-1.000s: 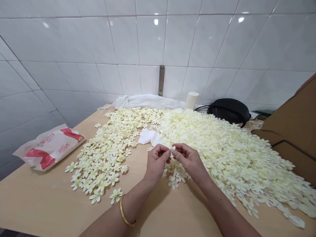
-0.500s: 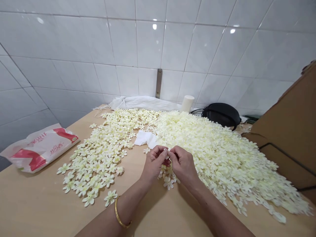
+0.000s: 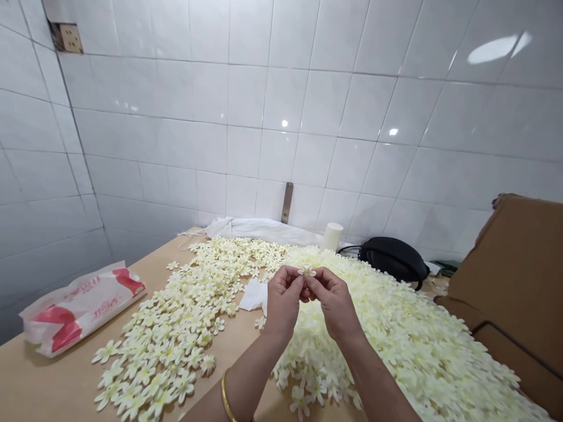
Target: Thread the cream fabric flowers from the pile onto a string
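Far left: a red-and-white plastic bag (image 3: 81, 310) lies flat on a light wooden table (image 3: 44, 381), below white glazed wall tiles (image 3: 176, 146) with a wall socket (image 3: 67, 37) high up.
Left spread: loose cream artificial flowers (image 3: 167, 346) lie scattered, mostly in one layer, between the bag and the hands.
Behind the hands: a crumpled white tissue (image 3: 254, 295) lies beside the left hand, and a bunched white cloth (image 3: 259, 230) runs along the wall.
Left hand (image 3: 284, 299): raised, with a gold bangle (image 3: 225, 398) on the wrist; fingers curled, fingertips pinching the flower.
Held flower (image 3: 307, 271): a single cream blossom, up between both hands' fingertips.
Right hand (image 3: 334, 308): raised, fingers curled, pinching the flower's other side.
Far back: a white cylinder (image 3: 332, 236) stands by the wall near a black bag (image 3: 393, 258).
Right: a deep heap of cream flowers (image 3: 417, 334) runs under the right forearm, towards a brown cardboard sheet (image 3: 519, 275).
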Available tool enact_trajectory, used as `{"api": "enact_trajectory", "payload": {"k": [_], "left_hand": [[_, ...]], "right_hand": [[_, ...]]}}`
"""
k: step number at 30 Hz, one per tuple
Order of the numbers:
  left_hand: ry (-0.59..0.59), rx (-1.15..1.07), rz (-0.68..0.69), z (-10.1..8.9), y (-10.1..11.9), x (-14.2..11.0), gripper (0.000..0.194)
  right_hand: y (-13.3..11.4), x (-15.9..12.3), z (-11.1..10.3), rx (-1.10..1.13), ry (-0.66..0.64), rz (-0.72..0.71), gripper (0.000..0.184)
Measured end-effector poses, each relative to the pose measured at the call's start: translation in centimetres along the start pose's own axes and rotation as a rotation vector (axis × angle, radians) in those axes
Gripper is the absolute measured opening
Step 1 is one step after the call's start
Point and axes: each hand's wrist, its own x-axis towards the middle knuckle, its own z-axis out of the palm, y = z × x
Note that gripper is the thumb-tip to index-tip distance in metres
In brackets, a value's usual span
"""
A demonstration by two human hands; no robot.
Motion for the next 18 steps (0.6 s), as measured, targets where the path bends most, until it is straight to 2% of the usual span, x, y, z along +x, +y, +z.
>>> {"api": "enact_trajectory", "payload": {"k": [3,7,11,15,18], "left_hand": [[-0.004,0.017,-0.012,0.2,-0.5,0.3,0.012],[-0.008,-0.004,-0.073,0.1,-1.4,0.7,0.017],[-0.06,-0.09,-0.153,-0.3,-2.3,1.4,0.018],[-0.076,-0.185,-0.243,-0.6,-2.8,1.8,0.017],[-0.091,-0.185,-0.28,-0.5,-3.0,2.0,0.018]], "right_hand": [[0.1,0.3,-0.5,0.009,0.036,-0.024,0.024],[1.0,0.5,-1.4,-0.212,0.039,-0.066,0.024],[2.0,0.7,-1.9,-0.397,0.058,-0.089,0.031],[2.4,1.1,-2.4,-0.418,0.062,-0.111,0.037],[2.6,1.4,-2.8,-0.369,0.052,-0.07,0.039]]}}
